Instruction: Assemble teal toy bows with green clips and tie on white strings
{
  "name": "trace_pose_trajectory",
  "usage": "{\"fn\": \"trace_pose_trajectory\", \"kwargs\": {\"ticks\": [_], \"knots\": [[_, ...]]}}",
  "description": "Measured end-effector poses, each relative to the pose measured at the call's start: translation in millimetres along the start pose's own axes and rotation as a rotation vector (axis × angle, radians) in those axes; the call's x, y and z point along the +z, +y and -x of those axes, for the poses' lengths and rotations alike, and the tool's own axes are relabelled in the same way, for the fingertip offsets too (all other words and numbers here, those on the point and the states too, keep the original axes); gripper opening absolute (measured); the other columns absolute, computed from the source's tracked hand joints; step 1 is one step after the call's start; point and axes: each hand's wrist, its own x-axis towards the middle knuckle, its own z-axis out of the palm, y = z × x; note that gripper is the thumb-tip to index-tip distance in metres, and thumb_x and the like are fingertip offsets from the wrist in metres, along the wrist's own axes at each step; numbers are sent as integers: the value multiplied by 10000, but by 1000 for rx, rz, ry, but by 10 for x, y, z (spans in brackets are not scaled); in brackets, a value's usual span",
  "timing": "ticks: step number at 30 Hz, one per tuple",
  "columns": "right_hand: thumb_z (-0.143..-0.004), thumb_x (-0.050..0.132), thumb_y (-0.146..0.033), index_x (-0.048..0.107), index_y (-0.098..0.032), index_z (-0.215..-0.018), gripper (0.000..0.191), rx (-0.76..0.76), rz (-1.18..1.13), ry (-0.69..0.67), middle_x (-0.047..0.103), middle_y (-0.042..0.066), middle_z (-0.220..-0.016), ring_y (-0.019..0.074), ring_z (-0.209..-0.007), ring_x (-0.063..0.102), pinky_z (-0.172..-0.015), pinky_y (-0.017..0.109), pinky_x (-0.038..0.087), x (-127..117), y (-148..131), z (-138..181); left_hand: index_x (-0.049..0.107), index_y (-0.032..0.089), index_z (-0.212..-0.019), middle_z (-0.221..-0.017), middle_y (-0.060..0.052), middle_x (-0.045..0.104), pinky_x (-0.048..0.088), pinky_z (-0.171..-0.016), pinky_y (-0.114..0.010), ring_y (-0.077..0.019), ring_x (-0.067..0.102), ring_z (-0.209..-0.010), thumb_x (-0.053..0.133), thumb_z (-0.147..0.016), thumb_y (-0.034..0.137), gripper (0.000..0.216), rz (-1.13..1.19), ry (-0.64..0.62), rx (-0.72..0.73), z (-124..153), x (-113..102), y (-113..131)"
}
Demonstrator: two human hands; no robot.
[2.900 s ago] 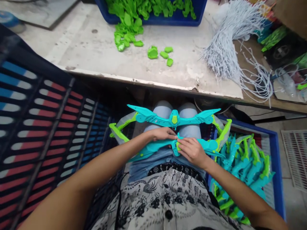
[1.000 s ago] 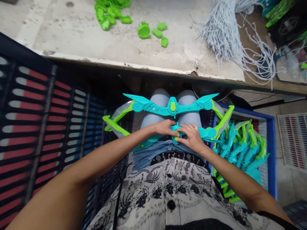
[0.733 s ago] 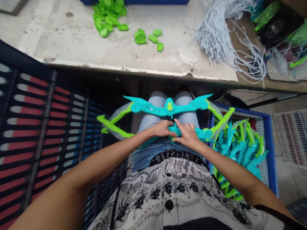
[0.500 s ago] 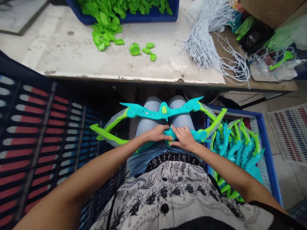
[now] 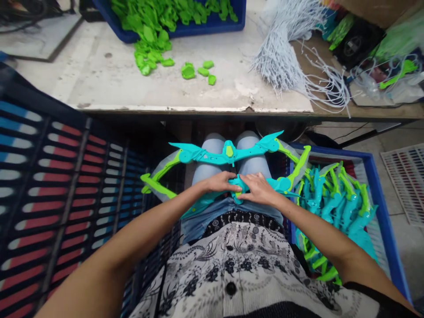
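over lap [image 5: 253,165] | hands [image 5: 259,189] holding nearer turquoise bow [image 5: 236,181] mid-span | forearms [image 5: 155,221] angled inward

The scene is taken in by a single head-worn camera, by which a forward and steeply downward gaze is given. The wearer's black-and-white patterned fabric shirt [image 5: 198,269] is seen from above, filling the bottom edge at close range. The bare left hand [image 5: 220,182] and bare right hand [image 5: 257,189] are framed near the centre, with the scuffed white flat tabletop [image 5: 109,84] viewed beyond.
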Motion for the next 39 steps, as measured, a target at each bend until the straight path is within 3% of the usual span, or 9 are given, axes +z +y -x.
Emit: {"fn": "trace_pose_trajectory", "kwargs": {"ticks": [4,7,10,13,18,24,29,34,39], "knots": [[-839,643,-482,556,-169,-1277,546,-168,-135,160,661,118,-1127,255,-1060,583,-916,415,438,-199,30,162,597,131,-1168,-986,-101,674,485,-734,-328,-247,625,-848,583,-834,447,460,-363,202,22,326,178,230],[-919,536,-426,647,-214,-1153,334,-159,-182,486,688,75,-1091,219,-1031,600,-924,375,449,-592,243,206,544,263,-1306,-1200,-127,600,488,-823,-379,-260,604,-993,468,-910,230,404,-728,459,175,546,360,229],[-944,451,-341,695,-202,-1062,305,171,-52,815,698,89,-1060,245,-1011,597,-932,391,437,-1112,706,75,533,375,-1329,-1321,-139,521,477,-862,-410,-286,567,-1079,414,-866,44,582,-965,651,234,582,515,87],[-915,402,-237,692,-151,-1088,349,587,17,946,680,129,-1082,269,-1014,587,-924,386,429,-1580,1293,-151,535,404,-1326,-1357,-158,497,482,-840,-420,-322,558,-1091,429,-826,-11,658,-1084,747,156,514,628,-58],[-895,458,-263,662,-163,-1182,366,873,142,868,589,179,-1194,323,-1108,502,-919,420,393,-1959,1930,-407,512,442,-1327,-1406,-158,469,492,-838,-425,-336,546,-1147,460,-796,-33,714,-1160,725,187,532,678,-213],[-924,462,-270,692,-154,-1055,289,684,425,584,587,172,-1145,308,-1072,481,-865,399,380,-2135,2280,-436,479,433,-1359,-1416,-149,458,530,-821,-394,-325,540,-1173,494,-815,15,686,-1160,667,320,643,481,-332],[-933,454,-243,660,-112,-1050,271,525,489,485,644,171,-1075,290,-1071,475,-890,384,339,-2241,2429,-333,563,307,-1302,-1397,-128,490,545,-836,-364,-290,535,-1185,525,-891,235,419,-1083,650,480,644,206,-171],[-943,446,-289,635,-162,-1153,309,474,442,561,645,145,-1158,287,-1128,473,-947,421,320,-2199,2468,-221,642,225,-1112,-1250,-106,608,497,-905,-403,-268,545,-1145,506,-913,233,242,-955,751,590,67,-296,581],[-951,392,-346,637,-158,-1180,385,967,230,857,609,170,-1224,324,-1173,488,-935,448,374,-2406,2733,-75,583,175,-1226,-1305,-115,584,424,-997,-436,-282,482,-1222,479,-916,240,333,-1000,629,579,-1337,-686,1645]]}}
